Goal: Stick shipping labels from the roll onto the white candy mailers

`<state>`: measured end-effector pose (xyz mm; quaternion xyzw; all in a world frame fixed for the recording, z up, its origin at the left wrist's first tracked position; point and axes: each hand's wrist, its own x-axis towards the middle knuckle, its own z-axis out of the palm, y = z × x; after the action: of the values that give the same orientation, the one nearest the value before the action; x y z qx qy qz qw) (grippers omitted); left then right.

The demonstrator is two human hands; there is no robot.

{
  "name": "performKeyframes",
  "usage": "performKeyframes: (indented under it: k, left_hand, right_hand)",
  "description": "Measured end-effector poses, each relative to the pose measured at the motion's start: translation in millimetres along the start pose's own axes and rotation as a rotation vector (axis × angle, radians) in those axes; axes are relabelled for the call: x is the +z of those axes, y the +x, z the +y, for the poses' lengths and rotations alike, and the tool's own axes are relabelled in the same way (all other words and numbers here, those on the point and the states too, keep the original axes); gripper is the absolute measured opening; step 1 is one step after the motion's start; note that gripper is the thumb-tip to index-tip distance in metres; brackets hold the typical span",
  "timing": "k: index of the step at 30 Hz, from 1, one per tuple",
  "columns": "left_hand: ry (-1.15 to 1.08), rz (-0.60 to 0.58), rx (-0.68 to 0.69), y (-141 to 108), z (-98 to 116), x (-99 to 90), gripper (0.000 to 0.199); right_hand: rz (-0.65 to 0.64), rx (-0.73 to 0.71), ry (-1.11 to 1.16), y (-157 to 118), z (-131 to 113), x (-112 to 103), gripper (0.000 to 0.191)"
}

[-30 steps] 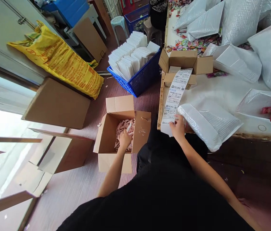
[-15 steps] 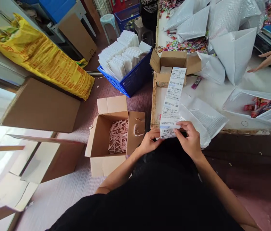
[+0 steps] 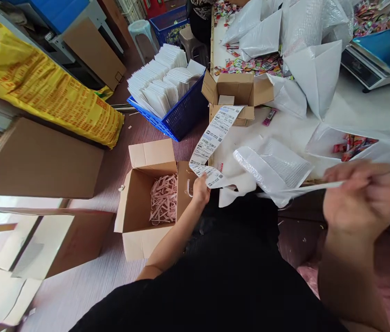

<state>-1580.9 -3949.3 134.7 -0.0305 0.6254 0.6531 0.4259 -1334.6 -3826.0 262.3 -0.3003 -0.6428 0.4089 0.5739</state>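
My left hand (image 3: pixel 202 190) is closed on a long strip of printed shipping labels (image 3: pixel 212 140), which bends where I grip it and reaches back to the small open carton (image 3: pixel 236 85) on the table. A blank white band (image 3: pixel 243 184) curls out to the right of that hand. Off to the right, my right hand (image 3: pixel 363 196) is raised and smeared by motion, its fingers pinched on a thin white strip (image 3: pixel 319 186) pulled taut sideways. Between the hands, a white bubble mailer (image 3: pixel 281 161) lies at the table edge, partly behind the strip; where the strip's far end joins is unclear.
An open cardboard box (image 3: pixel 136 198) with pink paper shreds stands on the floor. Beyond it sits a blue basket (image 3: pixel 188 110) of white envelopes. The table holds filled mailers (image 3: pixel 319 74), wrapped candies (image 3: pixel 264 64) and a scale (image 3: pixel 371 64). A yellow sack (image 3: pixel 53 87) leans left.
Both hands were together at the labels. My right hand has swung far right with a thin white strip; my left has moved slightly left, bending the label strip. Another person's hand has left the right side.
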Motion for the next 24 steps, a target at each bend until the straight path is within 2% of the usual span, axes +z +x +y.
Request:
performKeyframes:
  k: [1,2,4,5,6,7,9,11,12,14,16,19,21,22,24]
  left_hand:
    - [0.053,-0.017,-0.005,4,-1,-4.1,0.023]
    - [0.104,-0.051,-0.014,6,-2,-7.8,0.022]
    - [0.177,-0.124,-0.041,6,-3,-14.2,0.020]
    - [0.223,-0.155,-0.029,5,-2,-17.0,0.021]
    - [0.295,-0.166,0.019,2,0,-19.2,0.025]
    - [0.388,-0.150,0.113,-1,3,-20.4,0.030]
    - [0.606,-0.048,0.418,-7,10,-16.4,0.041]
    - [0.790,-0.021,0.739,-11,17,0.6,0.043]
    - [0.857,-0.091,0.853,-10,19,14.6,0.043]
    - [0.976,-0.355,0.948,-3,16,50.3,0.045]
    - [1.127,-0.544,0.884,10,6,87.3,0.056]
    - [1.328,-0.621,0.624,29,-10,122.8,0.075]
    - [1.332,-0.645,0.470,35,-15,128.6,0.084]
    - [1.300,-0.659,0.415,34,-14,127.6,0.086]
    - [1.193,-0.677,0.344,29,-10,122.8,0.086]
  right_hand:
    - [0.090,-0.023,-0.055,11,15,-1,0.026]
    - [0.041,0.022,-0.186,18,34,0,0.027]
    - [-0.246,0.104,-0.468,19,79,9,0.031]
    - [-0.365,0.089,-0.599,14,100,14,0.033]
    - [-0.429,0.035,-0.704,6,119,18,0.038]
    - [-0.468,-0.030,-0.784,-4,133,21,0.042]
    - [-0.571,-0.170,-0.877,-24,151,23,0.047]
    - [-0.693,-0.247,-0.918,-39,156,22,0.052]
    - [-0.742,-0.253,-0.930,-44,157,22,0.056]
    - [-0.759,-0.199,-0.945,-48,158,19,0.065]
    - [-0.659,-0.063,-0.944,-52,160,15,0.072]
    - [-0.274,0.288,-0.914,-64,165,6,0.087]
    - [-0.015,0.539,-0.818,-76,165,2,0.099]
    - [0.075,0.628,-0.743,-81,164,2,0.102]
    - [0.195,0.718,-0.542,-83,158,5,0.101]
